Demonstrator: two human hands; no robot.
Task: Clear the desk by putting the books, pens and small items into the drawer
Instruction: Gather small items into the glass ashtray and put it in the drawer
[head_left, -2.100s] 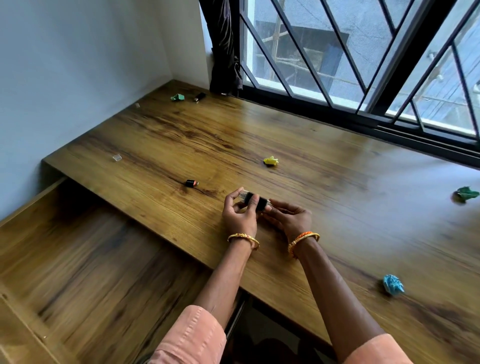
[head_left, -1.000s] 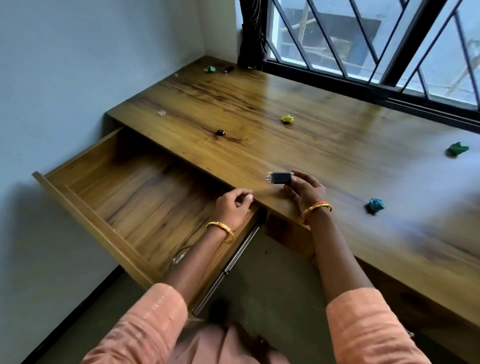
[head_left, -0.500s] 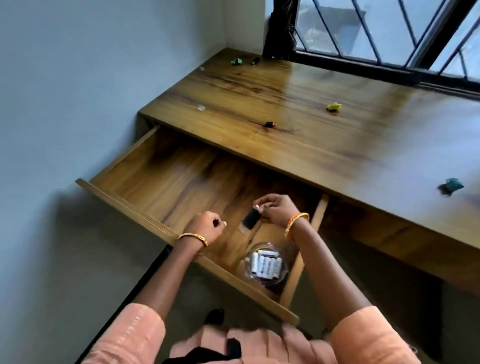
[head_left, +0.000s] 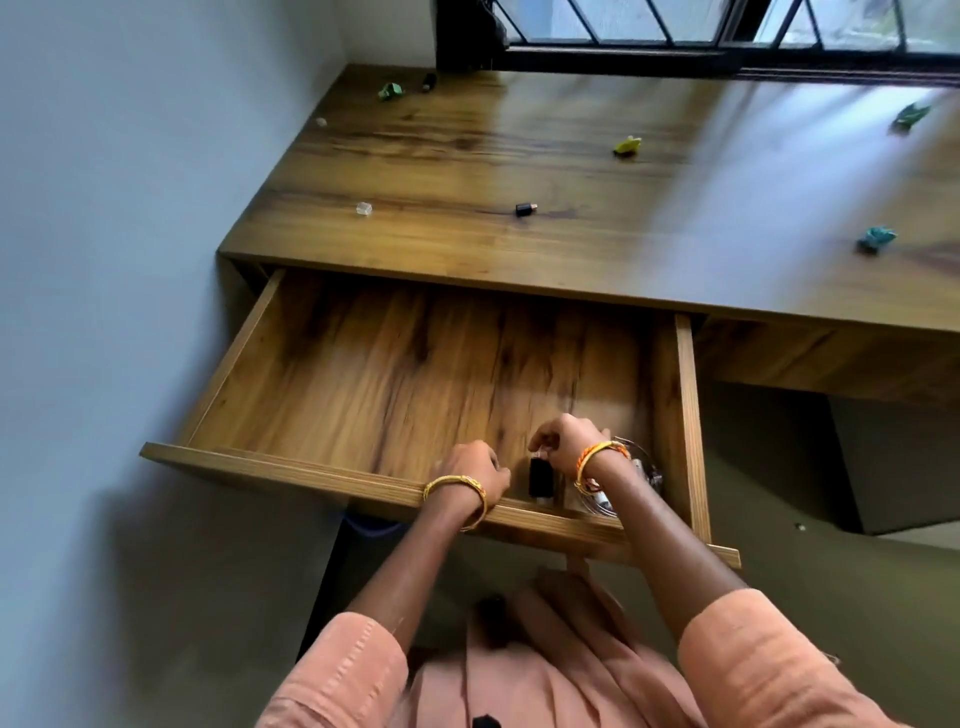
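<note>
The wooden drawer stands pulled wide open below the desk. My right hand reaches inside near its front right corner and pinches the top end of a small black device, which hangs upright just behind the drawer's front panel. My left hand rests curled on that front panel beside the device, fingers closed. A clear round container lies in the drawer's right corner, mostly hidden by my right wrist.
On the desk lie a small black item, a clear cube, a yellow scrap, two teal scraps, a green scrap and a dark item in the far corner. A wall runs on the left.
My right hand carried the black device off the desk and down into the drawer's front right corner. My left hand moved to the front panel. The view swung down over the drawer.
</note>
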